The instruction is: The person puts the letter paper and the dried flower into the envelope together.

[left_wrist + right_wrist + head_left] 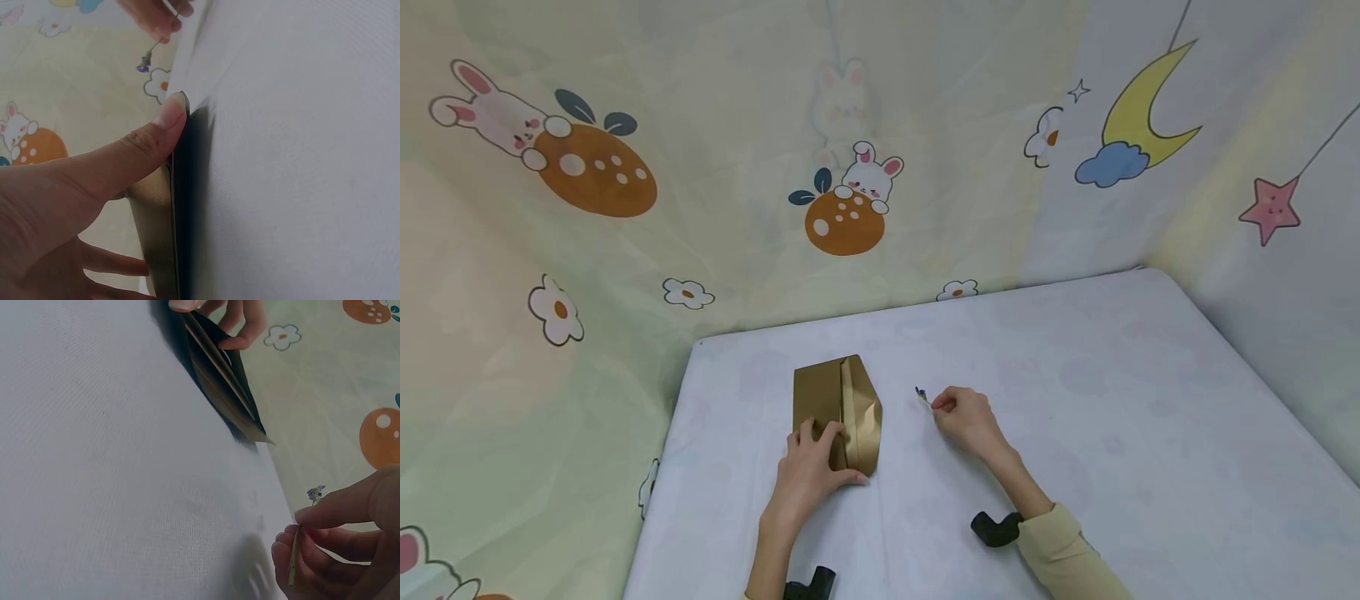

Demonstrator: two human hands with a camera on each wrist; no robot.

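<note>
A gold envelope [817, 392] lies on the white-covered table, its flap opened toward the right. My left hand [807, 473] grips its near end, the thumb at the edge by the flap and the fingers bent over the body. The right wrist view looks into the gaping mouth of the envelope [219, 369]. To the right of it, my right hand [970, 423] pinches a thin stem between thumb and fingertips. That stem carries a small purple flower [315, 493], held above the table and apart from the envelope.
The white cloth [1112, 433] covers the tabletop. Behind and beside it hangs a printed curtain [737, 167] with rabbits, flowers and a moon. Black wrist-worn pieces [996, 529] sit at both wrists.
</note>
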